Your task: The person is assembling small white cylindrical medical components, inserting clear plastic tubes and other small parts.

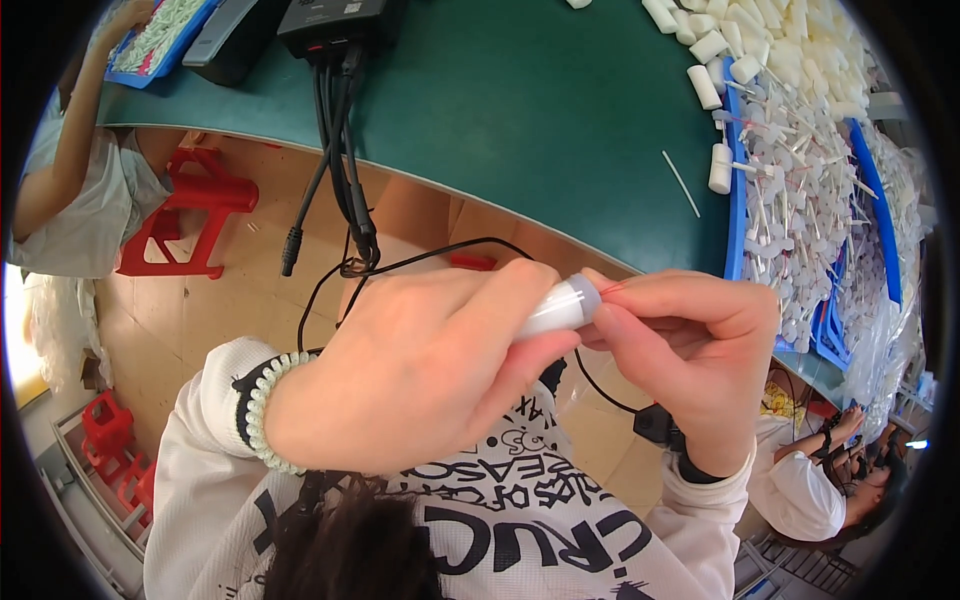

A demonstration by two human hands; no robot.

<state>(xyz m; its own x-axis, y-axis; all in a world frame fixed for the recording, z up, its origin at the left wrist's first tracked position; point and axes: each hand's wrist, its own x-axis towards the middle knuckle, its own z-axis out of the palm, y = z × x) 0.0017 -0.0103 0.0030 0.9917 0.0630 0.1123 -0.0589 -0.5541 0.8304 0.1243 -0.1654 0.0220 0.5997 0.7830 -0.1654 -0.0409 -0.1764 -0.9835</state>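
Note:
My left hand (410,360) is wrapped around a small white cylinder (552,312) with a translucent greyish end (586,293) that points right. My right hand (690,335) is closed in a pinch against that end, thumb and forefinger together. A thin reddish strand seems to show at its fingertips, too fine to make out fully. Both hands are held in front of my body, just off the near edge of the green table (520,110). A thin white stick (682,184) lies on the tabletop beyond my right hand.
At right, blue trays (735,180) hold many translucent pieces with white sticks (795,220), beside a heap of white cylinders (770,45). A black box (335,25) trails cables (345,170) over the edge. Co-workers sit left (75,200) and right (805,490); a red stool (200,205) stands left.

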